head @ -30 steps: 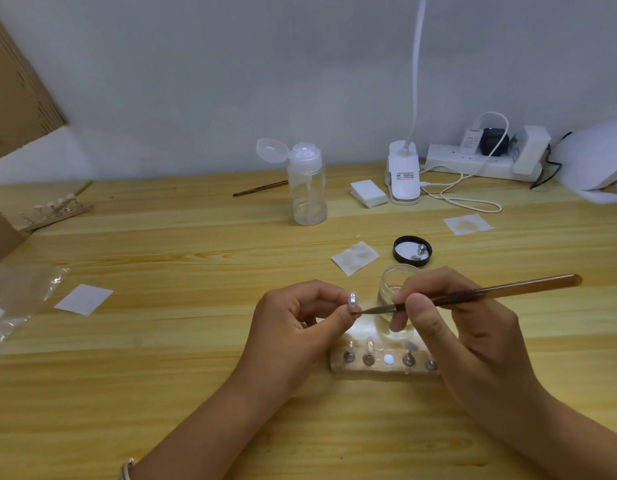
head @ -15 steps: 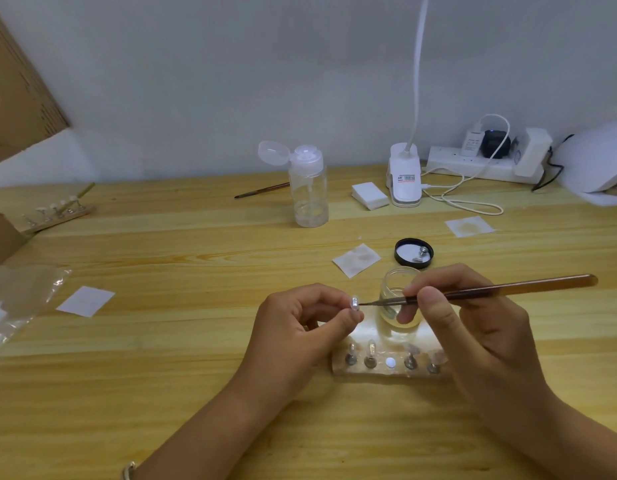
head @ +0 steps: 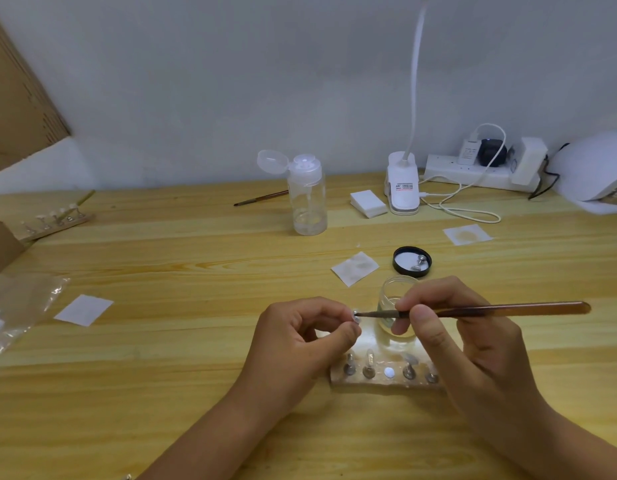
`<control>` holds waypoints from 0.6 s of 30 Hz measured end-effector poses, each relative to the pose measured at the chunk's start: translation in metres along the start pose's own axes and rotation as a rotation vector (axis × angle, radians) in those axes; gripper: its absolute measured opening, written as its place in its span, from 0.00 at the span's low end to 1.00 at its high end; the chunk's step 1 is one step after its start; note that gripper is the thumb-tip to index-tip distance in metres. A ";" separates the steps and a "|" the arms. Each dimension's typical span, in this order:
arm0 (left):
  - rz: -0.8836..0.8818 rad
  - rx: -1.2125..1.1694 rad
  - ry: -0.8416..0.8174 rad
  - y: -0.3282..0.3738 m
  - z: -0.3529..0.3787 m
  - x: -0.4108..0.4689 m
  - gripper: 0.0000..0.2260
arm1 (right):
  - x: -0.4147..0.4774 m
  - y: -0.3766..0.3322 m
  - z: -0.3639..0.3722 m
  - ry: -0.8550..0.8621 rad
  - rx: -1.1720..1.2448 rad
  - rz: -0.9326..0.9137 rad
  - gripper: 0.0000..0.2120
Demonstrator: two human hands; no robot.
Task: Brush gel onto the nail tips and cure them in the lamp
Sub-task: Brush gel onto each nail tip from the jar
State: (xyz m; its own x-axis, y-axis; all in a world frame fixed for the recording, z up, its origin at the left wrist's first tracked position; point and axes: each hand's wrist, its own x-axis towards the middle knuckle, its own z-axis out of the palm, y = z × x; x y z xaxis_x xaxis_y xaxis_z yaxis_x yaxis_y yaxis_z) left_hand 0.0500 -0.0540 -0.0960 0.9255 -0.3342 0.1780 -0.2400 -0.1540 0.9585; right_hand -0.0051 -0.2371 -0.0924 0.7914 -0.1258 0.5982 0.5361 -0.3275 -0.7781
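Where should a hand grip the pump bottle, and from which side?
Probably grip the bottle round its clear body, from the front or right: it stands upright, its open flip lid juts left of the cap, and a spare brush lies behind it on the left.

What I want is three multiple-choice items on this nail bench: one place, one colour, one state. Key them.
1. Relative to the glass jar, the black lid lies: A on it; B on the table behind it; C inside it.
2. The handle of the brush in the right hand is: A white; B blue; C brown.
3. The cap of the pump bottle is: A flipped open; B shut; C missing.
Key: 1 B, the lid sits on bare wood beyond the jar; 2 C, the shaft is amber-brown; 3 A, the cap hangs hinged to one side.
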 end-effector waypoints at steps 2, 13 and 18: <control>0.004 0.005 0.004 -0.001 0.000 0.000 0.02 | 0.000 0.000 0.000 -0.014 0.000 0.001 0.09; 0.005 -0.001 0.005 -0.001 0.001 0.000 0.02 | 0.000 -0.001 -0.001 0.017 -0.026 0.009 0.08; -0.002 -0.019 0.002 0.000 0.002 -0.001 0.02 | 0.001 -0.001 -0.001 0.037 -0.088 -0.012 0.07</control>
State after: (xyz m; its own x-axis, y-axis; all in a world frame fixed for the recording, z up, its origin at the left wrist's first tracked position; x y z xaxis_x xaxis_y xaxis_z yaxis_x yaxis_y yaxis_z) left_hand 0.0487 -0.0550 -0.0968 0.9265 -0.3324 0.1766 -0.2328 -0.1373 0.9628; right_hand -0.0050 -0.2375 -0.0907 0.7727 -0.1555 0.6154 0.5162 -0.4101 -0.7519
